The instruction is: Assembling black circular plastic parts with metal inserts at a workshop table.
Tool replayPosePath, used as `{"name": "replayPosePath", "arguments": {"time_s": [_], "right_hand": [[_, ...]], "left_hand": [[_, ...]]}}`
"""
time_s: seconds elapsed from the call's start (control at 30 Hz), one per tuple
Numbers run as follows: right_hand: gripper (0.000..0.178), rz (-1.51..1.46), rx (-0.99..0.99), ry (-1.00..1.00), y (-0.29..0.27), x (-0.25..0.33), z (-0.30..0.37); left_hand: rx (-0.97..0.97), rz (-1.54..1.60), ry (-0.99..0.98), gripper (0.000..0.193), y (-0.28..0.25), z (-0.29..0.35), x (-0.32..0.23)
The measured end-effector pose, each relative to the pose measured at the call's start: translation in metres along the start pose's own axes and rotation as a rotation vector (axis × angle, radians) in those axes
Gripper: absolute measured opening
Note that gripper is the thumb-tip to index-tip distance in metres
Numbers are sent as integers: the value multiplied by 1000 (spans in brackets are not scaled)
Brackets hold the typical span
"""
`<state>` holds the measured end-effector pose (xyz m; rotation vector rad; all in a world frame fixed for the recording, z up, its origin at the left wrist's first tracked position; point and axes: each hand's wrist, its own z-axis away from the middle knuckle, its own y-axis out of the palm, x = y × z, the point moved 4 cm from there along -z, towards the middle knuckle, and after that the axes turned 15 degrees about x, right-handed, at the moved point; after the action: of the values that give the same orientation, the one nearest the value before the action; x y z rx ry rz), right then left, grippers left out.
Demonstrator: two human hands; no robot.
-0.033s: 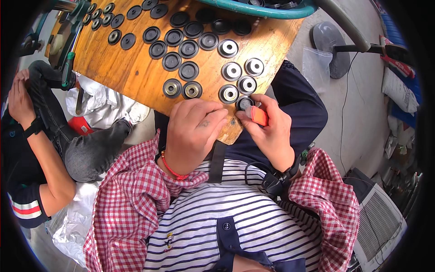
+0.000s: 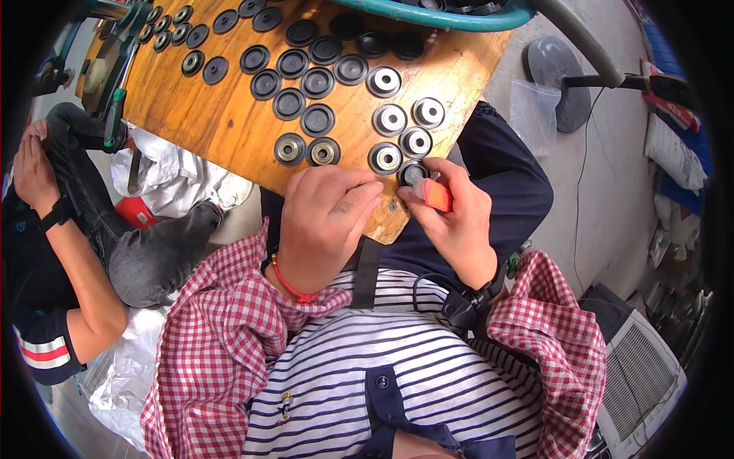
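My right hand (image 2: 462, 222) grips a small orange tool with a pale, see-through tip (image 2: 437, 196); its exact kind is unclear. Its tip rests at a black round wheel (image 2: 411, 171) near the corner of the wooden table (image 2: 222, 126). Close by on the left, my left hand (image 2: 325, 218) is curled over the table's front edge with fingers pressed together; anything inside them is hidden. Just beyond my hands lie several wheels with silver centres (image 2: 391, 120). Two with brassy bearing centres (image 2: 323, 151) lie beyond my left hand.
Several plain black discs (image 2: 317, 82) cover the table farther back. A teal-rimmed basin (image 2: 459, 21) holds dark parts at the far edge. To the left sits another person, whose arm (image 2: 84, 268) shows, near a green-handled screwdriver (image 2: 115, 118). A grey stool (image 2: 554, 73) stands right.
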<state>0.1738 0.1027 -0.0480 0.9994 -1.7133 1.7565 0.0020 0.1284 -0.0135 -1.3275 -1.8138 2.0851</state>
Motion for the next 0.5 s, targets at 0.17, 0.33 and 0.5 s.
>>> {"name": "replayPosePath", "arguments": {"time_s": [0.17,0.33,0.5], "right_hand": [[46,5,27,-21,0,0,-3],[44,-40,46,22,3,-2,0],[45,-43,14,-18,3,-1,1]], "left_hand": [[-71,-18,4,23,-2,-4,4],[-85,-25,-10,23,-2,0,2],[-160,66,13,22,-7,1,3]]}}
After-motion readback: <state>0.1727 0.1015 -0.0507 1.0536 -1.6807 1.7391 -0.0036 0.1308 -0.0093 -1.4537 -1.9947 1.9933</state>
